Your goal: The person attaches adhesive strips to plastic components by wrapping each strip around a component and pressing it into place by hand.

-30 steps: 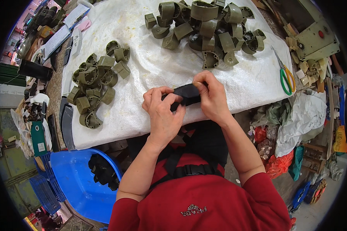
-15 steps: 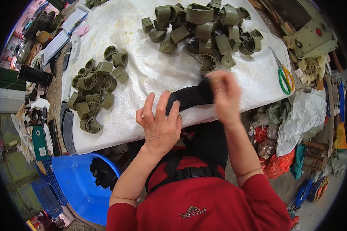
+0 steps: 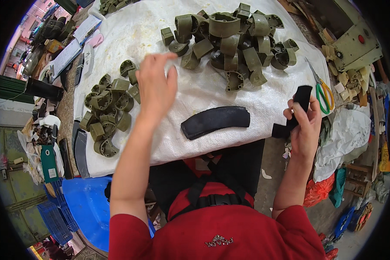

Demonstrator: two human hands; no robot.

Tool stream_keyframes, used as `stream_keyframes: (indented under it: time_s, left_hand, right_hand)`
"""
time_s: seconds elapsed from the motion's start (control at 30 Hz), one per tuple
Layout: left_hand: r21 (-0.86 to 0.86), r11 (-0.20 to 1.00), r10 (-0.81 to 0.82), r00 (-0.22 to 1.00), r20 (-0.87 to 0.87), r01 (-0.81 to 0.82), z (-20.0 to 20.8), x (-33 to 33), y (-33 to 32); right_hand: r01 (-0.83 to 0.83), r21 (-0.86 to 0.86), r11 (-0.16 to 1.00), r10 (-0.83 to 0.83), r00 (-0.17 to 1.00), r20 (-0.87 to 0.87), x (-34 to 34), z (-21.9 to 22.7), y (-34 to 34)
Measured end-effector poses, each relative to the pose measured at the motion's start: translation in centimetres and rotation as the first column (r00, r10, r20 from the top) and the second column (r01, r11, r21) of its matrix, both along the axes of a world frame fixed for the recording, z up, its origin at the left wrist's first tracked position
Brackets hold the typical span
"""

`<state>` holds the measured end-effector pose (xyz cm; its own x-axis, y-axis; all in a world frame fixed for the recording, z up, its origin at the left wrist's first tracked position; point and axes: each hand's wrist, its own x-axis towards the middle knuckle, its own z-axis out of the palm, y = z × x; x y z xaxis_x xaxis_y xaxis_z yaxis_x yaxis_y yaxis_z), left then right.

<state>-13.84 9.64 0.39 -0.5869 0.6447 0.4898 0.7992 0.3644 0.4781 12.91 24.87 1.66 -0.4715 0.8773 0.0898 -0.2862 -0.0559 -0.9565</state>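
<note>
My left hand (image 3: 155,86) is held over the white cloth between two heaps of hollow olive-green moulded pieces. Its thumb and fingers are apart, slightly blurred, with nothing seen in them. Nearest to it are the smaller heap (image 3: 109,100) on the left and the edge of the bigger heap (image 3: 229,47) at the far side. My right hand (image 3: 307,125) grips a bent black strip (image 3: 302,97) by the table's right front edge; part of the strip is hidden by the fingers. A curved stack of black strips (image 3: 215,121) lies on the cloth between my arms.
Scissors with green and yellow handles (image 3: 321,93) lie at the cloth's right edge. A blue tub (image 3: 89,212) stands below the table at the left. Plastic bags (image 3: 344,134) and a grey-green machine (image 3: 355,50) are on the right. Papers (image 3: 67,56) lie at the far left.
The curved black stack now lies free on the cloth. My left hand has moved up and left from it; my right hand has moved right with a black strip.
</note>
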Motion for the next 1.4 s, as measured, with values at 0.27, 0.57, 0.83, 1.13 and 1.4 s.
stream_keyframes:
  time_s: [0.27,0.57,0.83,1.13,1.4]
  left_hand:
    - [-0.364,0.913,0.072,0.952,-0.296,-0.182,-1.1,-10.1,6.1]
    - [-0.345,0.936,-0.202,0.903,-0.379,0.065,0.0,-12.9,4.9]
    - [0.142,0.99,-0.01,0.993,0.119,-0.007,2.8,-11.2,1.6]
    - [0.143,0.962,-0.271,0.785,0.556,0.231,2.7,3.0,-5.4]
    - [0.174,0.965,-0.26,0.808,0.528,0.197,0.8,9.9,-8.9]
  right_hand:
    - [-0.07,0.131,0.989,0.071,0.998,0.003,1.1,0.5,-1.2]
    - [-0.051,0.116,0.992,0.046,0.998,0.043,1.1,0.1,-1.8]
    - [-0.117,0.146,0.982,0.109,0.992,0.056,0.2,0.4,-2.6]
    - [-0.427,0.311,0.849,0.302,0.876,0.376,-2.1,1.5,-5.3]
    - [-0.738,0.266,0.62,0.565,0.655,0.502,-4.8,1.3,-8.3]
